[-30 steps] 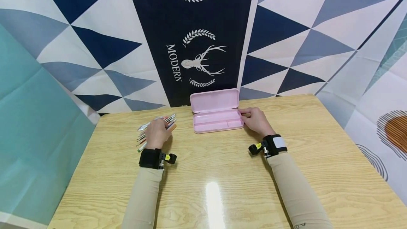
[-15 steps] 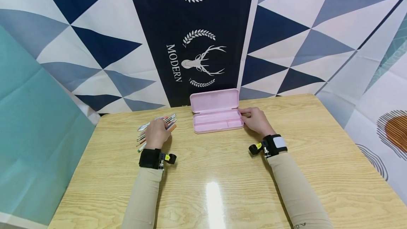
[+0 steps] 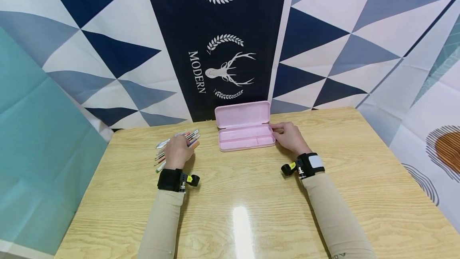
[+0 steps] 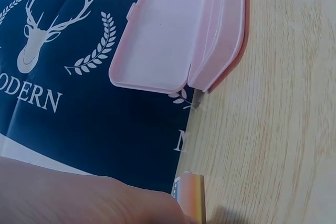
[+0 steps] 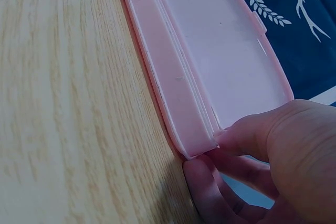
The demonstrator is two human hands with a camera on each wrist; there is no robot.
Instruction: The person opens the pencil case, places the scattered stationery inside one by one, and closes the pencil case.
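A pink pencil case [image 3: 242, 143] stands at the table's far edge, its lid [image 3: 242, 115] raised and leaning back; no pens lie inside. My right hand [image 3: 290, 137] pinches the case's right end, thumb on the rim and fingers against the outer wall in the right wrist view. Over at the left, my left hand [image 3: 177, 152] is curled over a bundle of pencils [image 3: 160, 156] and pens that stick out on both sides. Past its thumb shows an orange-edged block [image 4: 191, 195], perhaps an eraser. The left fingertips are hidden beneath the hand.
The wooden table [image 3: 223, 195] carries a bright light reflection near its front. Behind it hangs a patterned cloth [image 3: 230, 51] with a deer print, close to the raised lid. A teal panel [image 3: 43, 151] borders the left side.
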